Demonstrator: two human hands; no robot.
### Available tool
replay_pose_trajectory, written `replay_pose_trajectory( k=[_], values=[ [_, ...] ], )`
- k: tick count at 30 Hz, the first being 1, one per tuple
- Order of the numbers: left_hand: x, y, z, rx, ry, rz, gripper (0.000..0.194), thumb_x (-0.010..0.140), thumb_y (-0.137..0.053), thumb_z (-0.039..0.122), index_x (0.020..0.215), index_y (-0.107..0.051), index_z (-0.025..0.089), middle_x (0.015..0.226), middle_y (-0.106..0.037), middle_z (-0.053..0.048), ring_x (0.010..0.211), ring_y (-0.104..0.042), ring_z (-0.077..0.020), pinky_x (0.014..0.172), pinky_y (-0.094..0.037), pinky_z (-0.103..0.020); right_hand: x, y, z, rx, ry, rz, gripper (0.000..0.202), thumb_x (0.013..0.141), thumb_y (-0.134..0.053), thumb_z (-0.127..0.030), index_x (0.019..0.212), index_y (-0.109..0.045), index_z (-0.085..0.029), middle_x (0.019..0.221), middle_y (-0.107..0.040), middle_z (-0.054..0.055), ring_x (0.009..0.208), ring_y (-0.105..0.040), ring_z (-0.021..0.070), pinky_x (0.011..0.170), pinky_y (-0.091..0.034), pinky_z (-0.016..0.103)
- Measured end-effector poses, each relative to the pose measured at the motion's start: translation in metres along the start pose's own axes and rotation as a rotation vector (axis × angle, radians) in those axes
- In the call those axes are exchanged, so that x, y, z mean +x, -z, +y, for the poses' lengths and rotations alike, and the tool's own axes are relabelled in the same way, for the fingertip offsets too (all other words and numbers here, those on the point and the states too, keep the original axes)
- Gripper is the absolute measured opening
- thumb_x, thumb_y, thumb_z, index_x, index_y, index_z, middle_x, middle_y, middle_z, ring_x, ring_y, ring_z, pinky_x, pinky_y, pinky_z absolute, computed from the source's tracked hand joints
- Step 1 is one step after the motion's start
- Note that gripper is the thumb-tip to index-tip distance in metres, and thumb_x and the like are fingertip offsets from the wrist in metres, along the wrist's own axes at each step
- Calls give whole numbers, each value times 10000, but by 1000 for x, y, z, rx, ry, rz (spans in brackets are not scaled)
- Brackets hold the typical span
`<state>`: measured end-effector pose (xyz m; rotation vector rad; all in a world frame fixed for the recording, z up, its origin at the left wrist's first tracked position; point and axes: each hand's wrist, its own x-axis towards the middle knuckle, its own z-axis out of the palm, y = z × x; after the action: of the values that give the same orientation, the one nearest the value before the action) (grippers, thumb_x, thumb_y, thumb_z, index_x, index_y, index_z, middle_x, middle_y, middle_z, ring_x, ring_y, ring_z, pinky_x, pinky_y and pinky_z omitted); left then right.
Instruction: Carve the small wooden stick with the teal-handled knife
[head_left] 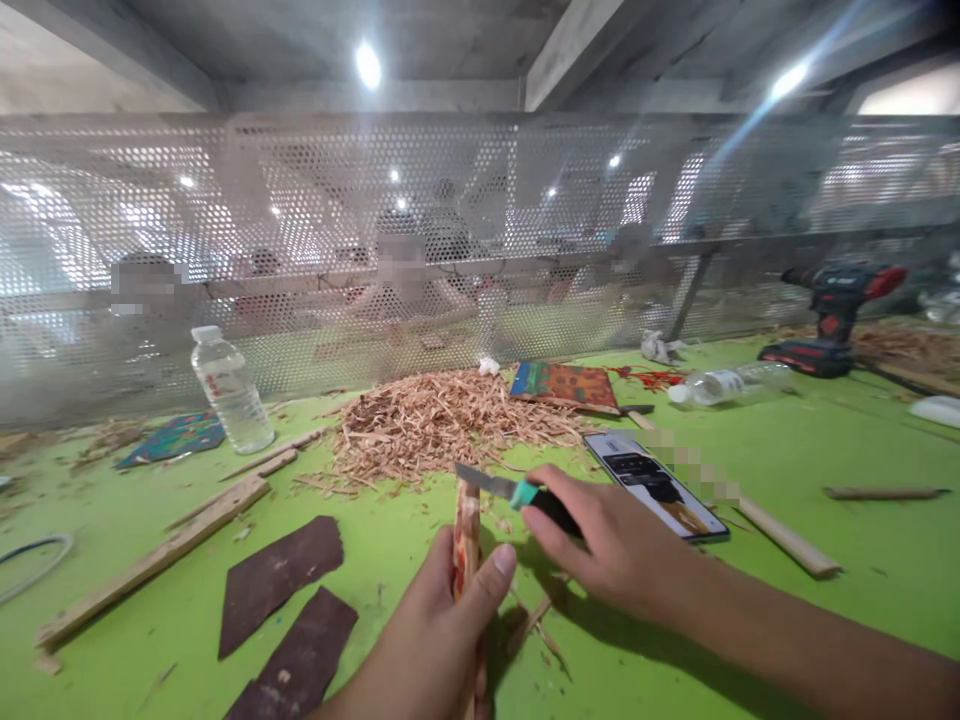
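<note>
Near the middle of the view, my left hand (450, 610) is wrapped round a narrow wooden stick (466, 530) with reddish patches, held with its top end pointing away from me. My right hand (600, 530) grips a utility knife (551, 507) with a black and teal handle. The knife's blade points left and lies at or just above the stick's top end; contact is unclear. Beyond both hands spreads a pile of wood shavings (442, 420). A lit phone (656, 487) lies beside my right hand.
The green table (847, 620) carries brown sandpaper pieces (281, 575), a long wooden strip (157, 560) and an upright water bottle (232, 390) at left. At right are a lying bottle (735, 383), a power drill (832, 315) and a round rod (787, 535). A perforated screen (322, 220) stands behind.
</note>
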<state>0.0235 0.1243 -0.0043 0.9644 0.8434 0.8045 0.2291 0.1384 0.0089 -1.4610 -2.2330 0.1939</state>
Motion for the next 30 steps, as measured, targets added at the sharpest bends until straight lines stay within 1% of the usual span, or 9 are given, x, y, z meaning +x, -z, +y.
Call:
replay_pose_trajectory(
  k=[4, 6, 8, 13, 17, 21, 24, 27, 30],
  values=[
    [-3, 1, -1, 13, 60, 47, 539, 827, -768, 596, 1169, -625, 204, 695, -630, 23, 672, -652, -166, 721, -560, -287, -6, 0, -8, 58, 157, -177, 280, 1062, -415, -418, 1113, -580, -197, 887, -718, 64, 702, -642, 207, 608, -383, 307],
    [-3, 3, -4, 41, 110, 46, 566, 837, -736, 632, 1187, -637, 198, 536, -521, 70, 521, -592, -153, 609, -543, -276, -7, 1, -6, 66, 221, -217, 268, 1060, -433, -391, 1142, -595, -195, 962, -734, 87, 778, -671, 221, 655, -417, 315],
    [-2, 4, -4, 44, 114, 33, 622, 831, -736, 641, 1236, -633, 179, 499, -489, 82, 488, -577, -153, 587, -540, -279, -8, 2, -4, 62, 245, -214, 283, 1064, -441, -393, 1183, -600, -191, 1011, -742, 102, 837, -687, 232, 691, -436, 318],
    [3, 3, -1, 44, 38, 45, 744, 807, -759, 644, 1338, -583, 153, 643, -611, 28, 667, -655, -176, 738, -561, -302, -15, -4, -13, 15, 168, -159, 303, 1069, -447, -403, 1213, -622, -203, 958, -751, 83, 803, -697, 232, 663, -433, 314],
    [5, 4, -3, 180, 26, 126, 628, 819, -732, 662, 1203, -626, 177, 688, -602, 25, 701, -618, -161, 722, -528, -268, -15, -8, -11, -9, 117, -86, 350, 1067, -439, -435, 1239, -643, -209, 948, -761, 89, 773, -710, 239, 630, -444, 318],
    [-1, 5, -8, 302, -29, 63, 516, 841, -717, 647, 1067, -629, 192, 908, -653, -26, 915, -614, -191, 857, -504, -290, 4, 7, 32, -106, -144, 13, 455, 1077, -345, -431, 1146, -710, -168, 773, -754, 92, 550, -656, 208, 497, -408, 301],
    [-4, 7, -11, 261, 2, 4, 491, 879, -674, 643, 1077, -592, 201, 971, -628, -31, 975, -606, -211, 901, -504, -327, 18, 18, 66, -270, -261, 121, 513, 1059, -369, -479, 1236, -702, -131, 877, -787, 149, 691, -719, 281, 554, -454, 338],
    [-3, 11, -13, 253, -22, -23, 448, 901, -663, 617, 1055, -571, 207, 971, -601, -27, 980, -604, -209, 923, -509, -343, 22, 18, 71, -214, -199, 138, 498, 1057, -388, -509, 1250, -697, -169, 997, -800, 136, 788, -747, 281, 616, -492, 335],
    [-2, 13, -14, 250, -56, -36, 427, 938, -622, 603, 1097, -577, 209, 966, -598, -26, 981, -605, -184, 895, -519, -296, 15, 12, 53, -99, -62, 112, 453, 1063, -402, -530, 1135, -714, -209, 981, -797, 96, 795, -743, 246, 638, -492, 309]
  ],
)
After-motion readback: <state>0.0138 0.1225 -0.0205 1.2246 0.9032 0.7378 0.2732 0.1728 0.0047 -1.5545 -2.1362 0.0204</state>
